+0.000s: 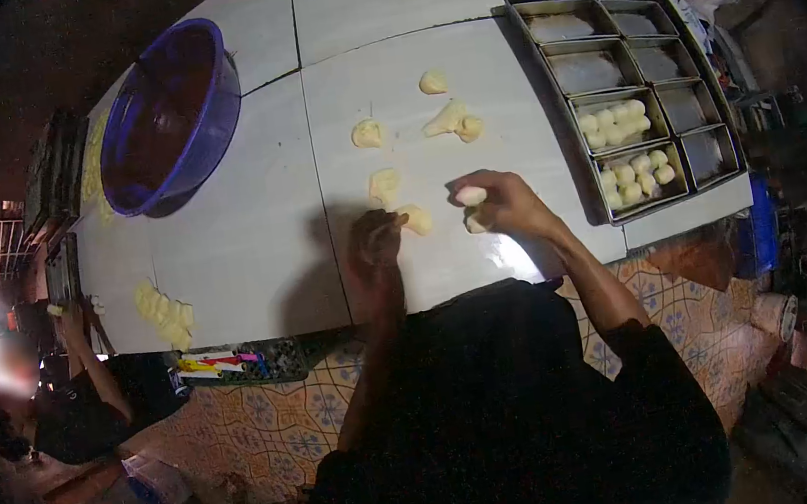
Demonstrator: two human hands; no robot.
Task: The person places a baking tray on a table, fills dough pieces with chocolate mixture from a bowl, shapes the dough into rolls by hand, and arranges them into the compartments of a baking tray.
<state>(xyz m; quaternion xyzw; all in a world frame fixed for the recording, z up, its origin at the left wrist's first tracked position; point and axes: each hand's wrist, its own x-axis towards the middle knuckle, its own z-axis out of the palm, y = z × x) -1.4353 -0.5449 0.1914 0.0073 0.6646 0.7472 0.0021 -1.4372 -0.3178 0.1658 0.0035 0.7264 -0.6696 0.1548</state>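
My right hand point(508, 204) is closed round a small pale dough piece point(470, 195), which shows between thumb and fingers; more dough shows just below it. My left hand point(380, 245) is in shadow, its fingertips at the edge of a flat dough piece point(414, 219); whether they grip it is unclear. Another dough piece point(383, 186) lies just above that one. Farther up the white table are a small lump point(367, 135), a longer twisted piece point(453, 122) and a single lump point(433, 82).
A metal tray point(589, 43) with compartments stands at the right, two of them holding dough balls point(614, 123). At the left are a purple basin point(222, 103) and a row of dough pieces point(165, 313). A co-worker point(89, 401) is at the far left.
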